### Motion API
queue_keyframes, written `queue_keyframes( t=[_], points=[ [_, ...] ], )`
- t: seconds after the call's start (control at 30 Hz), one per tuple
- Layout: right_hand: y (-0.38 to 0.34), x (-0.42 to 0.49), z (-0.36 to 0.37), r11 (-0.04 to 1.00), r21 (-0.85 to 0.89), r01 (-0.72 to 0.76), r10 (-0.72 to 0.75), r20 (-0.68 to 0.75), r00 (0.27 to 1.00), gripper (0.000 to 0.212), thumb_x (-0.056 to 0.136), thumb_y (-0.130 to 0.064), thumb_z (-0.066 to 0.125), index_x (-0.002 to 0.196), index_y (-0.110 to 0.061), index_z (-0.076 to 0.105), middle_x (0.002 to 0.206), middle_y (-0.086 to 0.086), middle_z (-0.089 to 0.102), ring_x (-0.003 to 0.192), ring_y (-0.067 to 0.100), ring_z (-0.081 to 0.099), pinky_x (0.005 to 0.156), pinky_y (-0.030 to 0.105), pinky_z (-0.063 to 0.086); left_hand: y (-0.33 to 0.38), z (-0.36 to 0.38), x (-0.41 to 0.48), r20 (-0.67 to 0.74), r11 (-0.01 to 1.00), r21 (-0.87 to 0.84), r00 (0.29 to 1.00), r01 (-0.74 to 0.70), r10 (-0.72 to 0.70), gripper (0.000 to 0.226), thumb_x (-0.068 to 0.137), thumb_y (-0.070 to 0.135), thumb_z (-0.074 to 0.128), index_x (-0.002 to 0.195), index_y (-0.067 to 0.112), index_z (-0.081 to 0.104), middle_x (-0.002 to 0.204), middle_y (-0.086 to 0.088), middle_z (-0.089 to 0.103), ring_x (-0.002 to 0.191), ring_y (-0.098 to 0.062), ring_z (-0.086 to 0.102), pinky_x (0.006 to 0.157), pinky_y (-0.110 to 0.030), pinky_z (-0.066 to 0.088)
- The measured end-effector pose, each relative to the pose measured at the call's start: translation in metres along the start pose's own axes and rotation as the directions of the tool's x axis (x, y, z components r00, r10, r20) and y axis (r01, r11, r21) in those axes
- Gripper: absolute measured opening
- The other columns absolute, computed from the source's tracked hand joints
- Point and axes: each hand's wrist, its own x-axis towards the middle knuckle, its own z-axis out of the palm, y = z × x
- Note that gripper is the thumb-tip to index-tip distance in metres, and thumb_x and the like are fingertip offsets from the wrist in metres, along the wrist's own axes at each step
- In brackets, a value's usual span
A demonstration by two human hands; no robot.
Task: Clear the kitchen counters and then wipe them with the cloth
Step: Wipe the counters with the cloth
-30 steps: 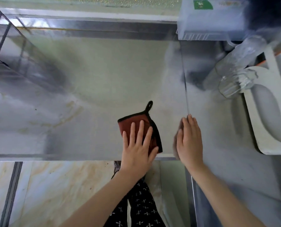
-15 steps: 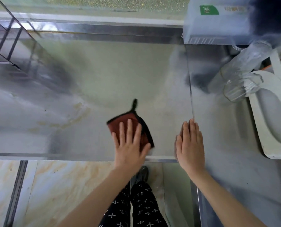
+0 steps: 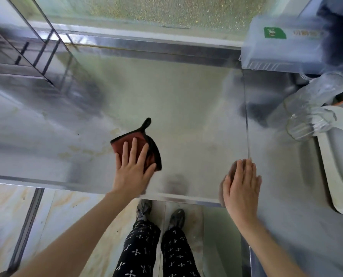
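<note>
Near edge: my right hand (image 3: 241, 188) lies flat, fingers straight, holding nothing, on the steel counter (image 3: 176, 116) at the front lip. If I lean on it, slick metal could let it skid.

My left hand (image 3: 133, 172) presses the red cloth (image 3: 117, 145) flat to the counter just inside the front lip, fingers spread, not curled round it. With only pressure holding it, a fast stroke could leave the cloth bunched or behind. A stroke toward me could push grime over the lip onto my shoes (image 3: 176, 217).

Just left of the cloth: yellowish stains (image 3: 82, 151), easy to skip.

Farther right, past the seam (image 3: 246, 126): clear glass jars (image 3: 306, 120) beside a white tray (image 3: 338, 166). A wide sweep could knock them.

Back: plastic box (image 3: 282, 50) on the counter blocks that corner.
</note>
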Motion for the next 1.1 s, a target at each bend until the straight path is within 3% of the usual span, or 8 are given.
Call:
queue_keyframes(
  t=[0.27,0.33,0.43,0.53,0.63,0.83,0.97,1.1],
  points=[
    [-0.132,0.004,0.001,0.907,0.219,0.36,-0.353,-0.071,0.933,0.046,0.094,-0.019,0.033,0.138,-0.007,0.036,0.151,0.017,0.026,0.141,0.029,0.02,0.112,0.046,0.025,-0.021,-0.03,0.032,0.085,0.981,-0.04,0.978,-0.19,0.193,0.07,0.081,0.065,0.007,0.145,0.038,-0.001,0.157,-0.001,-0.006,0.143,-0.026,-0.009,0.114,-0.048,0.0],
    [-0.173,0.019,0.004,0.885,0.245,0.395,-0.392,-0.062,0.918,0.046,0.096,-0.025,0.035,0.14,-0.01,0.034,0.152,0.013,0.026,0.142,0.027,0.02,0.113,0.042,0.02,-0.043,-0.038,0.026,0.0,0.967,-0.094,0.972,-0.235,0.236,0.061,0.088,0.057,0.015,0.146,0.036,0.01,0.156,0.003,0.004,0.144,-0.02,-0.001,0.115,-0.044,0.004],
    [-0.226,0.037,0.019,0.883,0.191,0.428,-0.448,0.078,0.891,0.06,0.097,-0.047,0.03,0.146,-0.014,0.024,0.156,0.009,0.017,0.144,0.027,0.013,0.114,0.04,0.01,-0.103,-0.041,0.012,-0.065,0.993,-0.003,0.991,-0.114,0.114,0.05,0.095,0.046,0.024,0.144,0.034,0.021,0.155,0.006,0.009,0.143,-0.014,0.003,0.115,-0.04,0.004],
    [-0.248,0.041,0.044,0.93,0.064,0.361,-0.367,0.134,0.921,0.066,0.094,-0.056,0.03,0.147,-0.017,0.025,0.155,0.009,0.02,0.143,0.029,0.015,0.115,0.044,0.012,-0.178,-0.046,0.005,-0.031,0.99,0.137,0.999,-0.017,0.022,0.055,0.093,0.052,0.024,0.145,0.033,0.023,0.156,0.004,0.016,0.144,-0.017,0.001,0.115,-0.043,0.009],
    [-0.273,0.017,0.057,0.976,0.067,0.206,-0.21,0.056,0.976,0.062,0.094,-0.054,0.028,0.145,-0.018,0.031,0.153,0.008,0.025,0.141,0.032,0.021,0.114,0.048,0.017,-0.236,-0.061,0.006,-0.034,0.995,0.07,0.997,0.069,-0.067,0.056,0.092,0.051,0.024,0.144,0.033,0.025,0.155,0.005,0.018,0.144,-0.015,0.006,0.114,-0.039,0.006],
    [-0.384,-0.054,0.077,0.897,0.094,0.431,-0.44,0.123,0.889,0.065,0.09,-0.066,0.031,0.144,-0.029,0.032,0.152,0.008,0.029,0.14,0.035,0.025,0.111,0.051,0.023,-0.277,-0.064,0.011,-0.065,0.998,-0.062,0.998,-0.004,0.0,0.055,0.093,0.046,0.02,0.142,0.024,0.033,0.153,0.002,0.021,0.141,-0.016,0.014,0.112,-0.04,0.01],
    [-0.363,-0.024,0.077,0.89,0.019,0.456,-0.455,0.109,0.884,0.057,0.092,-0.059,0.035,0.143,-0.035,0.031,0.153,0.005,0.028,0.14,0.032,0.026,0.109,0.052,0.03,-0.294,-0.066,0.009,-0.07,0.996,-0.061,0.995,-0.072,0.068,0.053,0.094,0.043,0.023,0.142,0.023,0.035,0.152,-0.002,0.025,0.141,-0.017,0.016,0.112,-0.039,0.011],
    [-0.347,0.024,0.076,0.978,-0.029,0.209,-0.208,0.021,0.978,0.055,0.093,-0.053,0.035,0.142,-0.028,0.037,0.152,0.01,0.029,0.138,0.037,0.025,0.109,0.054,0.025,-0.323,-0.068,0.009,-0.077,0.997,-0.037,0.995,-0.066,0.063,0.053,0.093,0.04,0.024,0.142,0.023,0.035,0.153,-0.003,0.024,0.141,-0.021,0.019,0.112,-0.044,0.015]
  ],
)
